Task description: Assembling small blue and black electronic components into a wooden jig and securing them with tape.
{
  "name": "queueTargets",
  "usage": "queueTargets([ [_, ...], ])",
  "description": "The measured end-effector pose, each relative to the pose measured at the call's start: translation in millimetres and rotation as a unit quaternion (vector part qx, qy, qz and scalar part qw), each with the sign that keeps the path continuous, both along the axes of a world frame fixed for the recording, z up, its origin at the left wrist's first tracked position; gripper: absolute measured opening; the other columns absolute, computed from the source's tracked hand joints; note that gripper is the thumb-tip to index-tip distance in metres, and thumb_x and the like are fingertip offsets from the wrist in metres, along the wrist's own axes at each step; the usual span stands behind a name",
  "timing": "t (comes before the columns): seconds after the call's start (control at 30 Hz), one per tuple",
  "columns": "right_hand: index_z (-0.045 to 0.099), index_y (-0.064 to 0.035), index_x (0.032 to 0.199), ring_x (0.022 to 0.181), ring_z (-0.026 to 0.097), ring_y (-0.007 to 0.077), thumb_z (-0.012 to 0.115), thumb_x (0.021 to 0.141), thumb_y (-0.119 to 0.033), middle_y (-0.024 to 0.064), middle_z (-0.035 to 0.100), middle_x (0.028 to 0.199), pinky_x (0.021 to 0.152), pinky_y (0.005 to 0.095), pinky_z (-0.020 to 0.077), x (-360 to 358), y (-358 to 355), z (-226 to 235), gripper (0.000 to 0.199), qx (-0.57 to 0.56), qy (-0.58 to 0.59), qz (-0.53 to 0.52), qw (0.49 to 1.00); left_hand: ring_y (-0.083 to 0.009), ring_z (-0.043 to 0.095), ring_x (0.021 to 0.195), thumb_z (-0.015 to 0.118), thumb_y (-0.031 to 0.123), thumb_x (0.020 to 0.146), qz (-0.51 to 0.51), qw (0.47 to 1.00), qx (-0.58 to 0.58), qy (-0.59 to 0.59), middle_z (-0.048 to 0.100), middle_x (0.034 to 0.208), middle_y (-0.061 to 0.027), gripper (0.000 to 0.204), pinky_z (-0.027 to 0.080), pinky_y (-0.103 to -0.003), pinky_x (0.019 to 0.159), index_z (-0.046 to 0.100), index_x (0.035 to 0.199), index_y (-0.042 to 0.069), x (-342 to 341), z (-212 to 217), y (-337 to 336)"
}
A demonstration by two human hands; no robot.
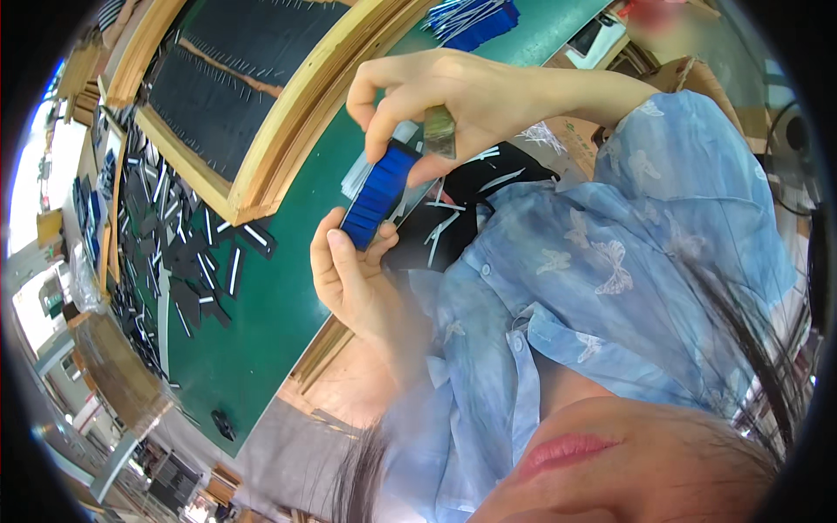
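A narrow, deep-blue stack of ribbed pieces (381, 193) is held at a slant above the green table's edge. My left hand (344, 275) pinches its lower end between thumb and fingers. My right hand (445, 100) grips its upper end with thumb and fingertips. A greenish-brown block (439, 132) lies against the right palm; its kind I cannot make out. Behind the stack lie thin whitish strips (356, 177), partly hidden by it. Black cloth (497, 174) near my lap carries loose white strips (443, 227).
A large wooden frame (261, 170) holds a black panel (218, 96) with rows of thin pins. Black pieces with white strips (205, 275) are scattered on the green table (261, 322). More blue pieces (484, 26) with white sticks lie farther off. A small black object (223, 425) sits near the table's corner.
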State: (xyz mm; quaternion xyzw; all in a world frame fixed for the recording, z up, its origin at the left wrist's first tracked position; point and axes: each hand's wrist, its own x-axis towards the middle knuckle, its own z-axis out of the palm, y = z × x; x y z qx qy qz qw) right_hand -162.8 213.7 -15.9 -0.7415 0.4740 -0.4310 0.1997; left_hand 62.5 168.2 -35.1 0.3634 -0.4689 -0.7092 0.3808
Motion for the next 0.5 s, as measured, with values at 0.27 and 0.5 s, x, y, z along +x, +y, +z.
queueTargets([
  [0.27, 0.067, -0.0071, 0.092, 0.087, 0.055, 0.0181, 0.077, 0.069, -0.014, 0.0043, 0.055, 0.096, 0.068, 0.0289, 0.0434, 0.1, 2.0, 4.4, 0.026, 0.027, -0.044, 0.011, 0.999, -0.019, 0.065, 0.071, 0.051, 0.02, 0.096, -0.018, 0.998, 0.044, 0.043, 0.063, 0.09, -0.0152, 0.032, 0.057, -0.024, 0.062, 0.051, 0.114, -0.007, 1.6, -0.7, -5.4],
  [0.5, 0.067, -0.007, 0.092, 0.087, 0.055, 0.0183, 0.077, 0.069, -0.014, 0.0044, 0.055, 0.096, 0.068, 0.0288, 0.0431, 0.4, 1.9, 4.5, 0.026, 0.018, -0.05, 0.016, 0.998, -0.0197, 0.065, 0.071, 0.051, 0.02, 0.096, -0.023, 0.997, 0.047, 0.048, 0.063, 0.09, -0.0161, 0.033, 0.057, -0.024, 0.061, 0.05, 0.115, -0.007, 2.6, -4.3, -7.7],
])
